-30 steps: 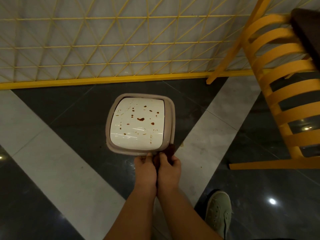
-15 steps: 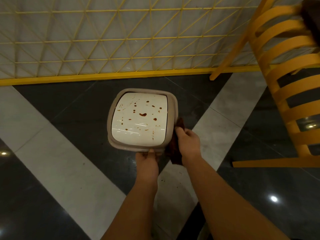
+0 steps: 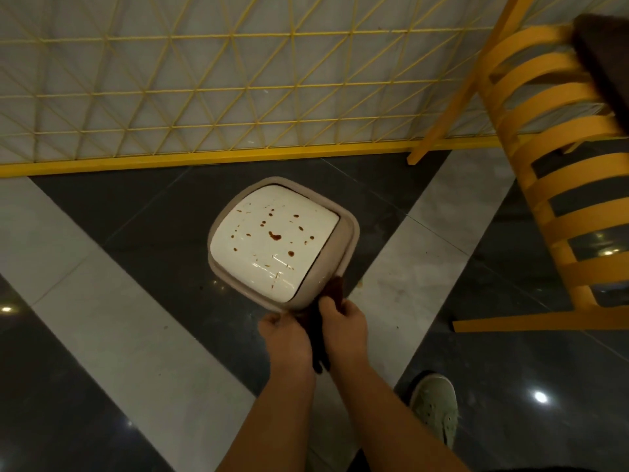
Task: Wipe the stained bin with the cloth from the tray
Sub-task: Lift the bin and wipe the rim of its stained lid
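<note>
The bin [image 3: 351, 233] stands on the floor, beige with a white lid [image 3: 272, 247] spattered with brown stains. It sits turned at an angle, one corner toward me. My left hand [image 3: 285, 338] curls round the rim at that near corner. Right beside it, my right hand [image 3: 344, 323] grips a dark brown cloth [image 3: 335, 290]. The cloth touches the bin's near right side, and its tail hangs down between my wrists. My fingertips are hidden from the camera.
A yellow slatted chair [image 3: 558, 165] stands close on the right, its base rail on the floor near the bin. A yellow lattice fence [image 3: 204, 97] runs behind the bin. My shoe [image 3: 434, 407] is on the dark and pale tiled floor.
The bin has turned clockwise, so a corner now faces me. My right hand came back from the bin's right side with the cloth and sits next to my left hand.
</note>
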### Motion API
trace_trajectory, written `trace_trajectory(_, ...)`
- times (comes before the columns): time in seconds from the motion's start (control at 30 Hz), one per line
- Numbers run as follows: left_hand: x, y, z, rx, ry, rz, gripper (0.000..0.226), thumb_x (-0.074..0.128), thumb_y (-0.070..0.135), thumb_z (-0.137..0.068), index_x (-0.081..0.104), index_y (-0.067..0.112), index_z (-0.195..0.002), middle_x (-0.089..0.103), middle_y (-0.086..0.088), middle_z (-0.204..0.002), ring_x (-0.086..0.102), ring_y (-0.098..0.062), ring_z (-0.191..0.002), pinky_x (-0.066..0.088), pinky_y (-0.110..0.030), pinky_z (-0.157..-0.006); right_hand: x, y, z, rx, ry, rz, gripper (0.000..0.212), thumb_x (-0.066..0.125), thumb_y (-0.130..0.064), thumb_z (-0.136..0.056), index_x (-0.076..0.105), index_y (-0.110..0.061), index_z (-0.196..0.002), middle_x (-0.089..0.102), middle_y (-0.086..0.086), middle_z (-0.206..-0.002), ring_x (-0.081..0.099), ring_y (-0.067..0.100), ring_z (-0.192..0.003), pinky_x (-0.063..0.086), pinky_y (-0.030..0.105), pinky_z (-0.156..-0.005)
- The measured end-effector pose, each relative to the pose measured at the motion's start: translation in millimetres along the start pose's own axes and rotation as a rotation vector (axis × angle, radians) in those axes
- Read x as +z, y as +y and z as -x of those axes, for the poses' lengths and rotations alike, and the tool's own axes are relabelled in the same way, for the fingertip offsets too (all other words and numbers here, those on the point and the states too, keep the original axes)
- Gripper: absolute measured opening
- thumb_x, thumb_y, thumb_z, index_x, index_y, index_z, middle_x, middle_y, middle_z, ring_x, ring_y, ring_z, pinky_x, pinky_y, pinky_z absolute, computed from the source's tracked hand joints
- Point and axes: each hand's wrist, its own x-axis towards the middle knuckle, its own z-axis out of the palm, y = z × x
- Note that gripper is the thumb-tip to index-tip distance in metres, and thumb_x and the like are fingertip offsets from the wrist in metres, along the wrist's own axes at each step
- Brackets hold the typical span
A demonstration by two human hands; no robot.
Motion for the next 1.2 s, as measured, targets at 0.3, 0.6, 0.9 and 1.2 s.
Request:
trace_trajectory(0.3, -6.0, 7.1, -10.6, 0.037, -0.011, -0.122, 0.016, 0.041, 0.014, -0.101, 0.041, 0.017, -0.117, 0.056, -0.009, -0.110, 0.055, -0.027, -0.106, 0.045, -0.044, -0.099, -5.4, -20.2, -19.6, -0.030, 0.056, 0.036, 0.019, 0.060, -0.028, -0.085, 0.066, -0.012, -0.093, 0.069, 0.007, -0.086, 0.067, 0.022, -0.081, 0.058, 0.037, -0.073)
trace_trajectory(0.6, -2.3, 7.6, -5.8, 0.059, -0.012, -0.096, 0.012, 0.040, 0.013, -0.101, 0.040, 0.019, -0.111, 0.055, -0.005, -0.103, 0.055, -0.024, -0.103, 0.046, -0.040, -0.093, 5.3, -8.3, -9.5, -0.048, 0.095, -0.016, 0.019, 0.059, -0.027, -0.091, 0.065, -0.013, -0.102, 0.069, 0.004, -0.092, 0.067, 0.021, -0.088, 0.057, 0.035, -0.079)
trace_trajectory(0.9, -5.2, 5.8, -6.0, 0.067, 0.013, -0.154, 0.013, 0.043, 0.019, -0.101, 0.043, 0.023, -0.113, 0.057, -0.006, -0.106, 0.056, -0.023, -0.101, 0.045, -0.044, -0.098, -3.9, -26.4, -21.9, -0.027, 0.089, -0.003, 0.015, 0.058, -0.025, -0.089, 0.064, -0.013, -0.095, 0.067, 0.007, -0.089, 0.066, 0.023, -0.083, 0.056, 0.034, -0.072)
trace_trajectory(1.2, -1.4, 9.1, -0.1, 0.034, -0.101, -0.046, 0.023, 0.043, 0.010, -0.101, 0.039, 0.020, -0.121, 0.054, -0.006, -0.114, 0.053, -0.024, -0.108, 0.043, -0.042, -0.105, -17.2, -76.0, -58.6, -0.027, 0.174, 0.055, 0.026, 0.057, -0.033, -0.090, 0.061, -0.018, -0.111, 0.065, 0.005, -0.095, 0.064, 0.026, -0.089, 0.056, 0.046, -0.085)
